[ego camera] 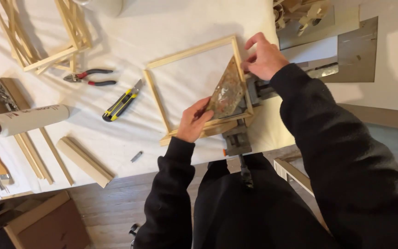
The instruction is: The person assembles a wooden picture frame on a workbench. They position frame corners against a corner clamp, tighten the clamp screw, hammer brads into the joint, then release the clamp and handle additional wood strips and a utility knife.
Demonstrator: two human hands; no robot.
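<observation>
Wooden frame (194, 83) lies flat on tabletop (162, 23), one corner seated in corner clamp (242, 103). Left hand (194, 121) presses triangular plate (227, 92); right hand (266, 57) pinches the frame's right rail, fingers curled.

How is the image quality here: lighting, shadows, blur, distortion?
Head view: soft, even light on the white table; faint shadows beside the knife and pliers; hands and frame sharp, no motion blur; wide-angle stretch enlarges the right sleeve.

- The frame (194, 87) lay on the table (162, 23), one corner in the clamp (242, 113).
- Knife (122, 102) and pliers (90, 77) lay left of it.
</observation>
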